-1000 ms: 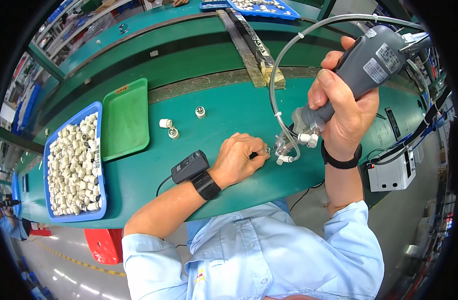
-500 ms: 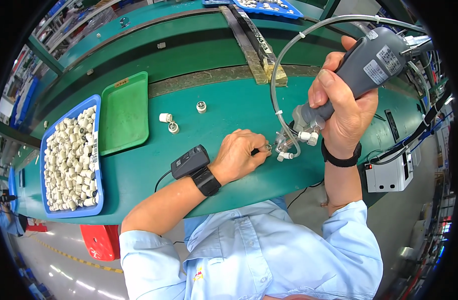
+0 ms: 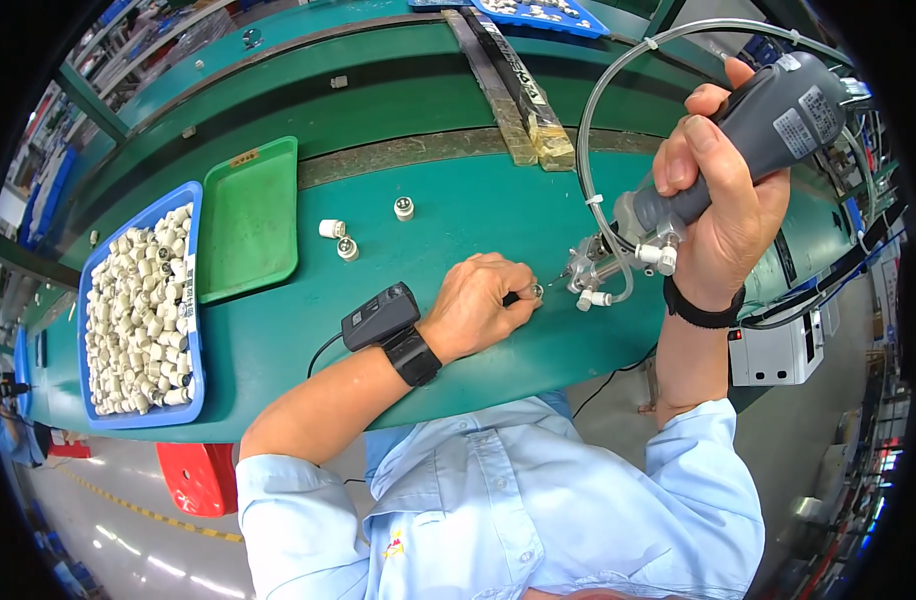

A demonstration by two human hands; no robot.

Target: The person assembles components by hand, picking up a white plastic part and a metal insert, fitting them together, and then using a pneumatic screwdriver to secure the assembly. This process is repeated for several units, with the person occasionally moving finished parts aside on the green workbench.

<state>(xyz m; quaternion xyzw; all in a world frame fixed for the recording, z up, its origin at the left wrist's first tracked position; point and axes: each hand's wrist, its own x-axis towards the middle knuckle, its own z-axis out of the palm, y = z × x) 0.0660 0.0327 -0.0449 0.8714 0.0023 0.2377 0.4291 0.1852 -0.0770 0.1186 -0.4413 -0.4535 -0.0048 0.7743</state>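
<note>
My right hand (image 3: 723,195) is wrapped round a grey electric screwdriver (image 3: 743,140), held up at the right and tilted, its clear nozzle (image 3: 593,265) pointing left. A thin tip at the nozzle stands a little apart from the part in my left hand. My left hand (image 3: 483,300) rests on the green bench, its fingers closed on a small cylindrical connector (image 3: 536,291). Only the connector's shiny round end shows; the fingers hide the rest. Farther off, three white connectors with metal ends lie or stand on the bench, one of them (image 3: 404,208) upright and alone.
A blue tray (image 3: 200,330) full of white connectors sits at the left, beside a green tray (image 3: 248,220). A clear hose (image 3: 585,150) arcs from the screwdriver. A black device (image 3: 380,318) with a cable lies by my left wrist. A white box (image 3: 778,350) stands at the right.
My right hand has drawn the screwdriver to the right and slightly up, so its nozzle has come away from the connector. My left hand stays in place, still gripping the connector.
</note>
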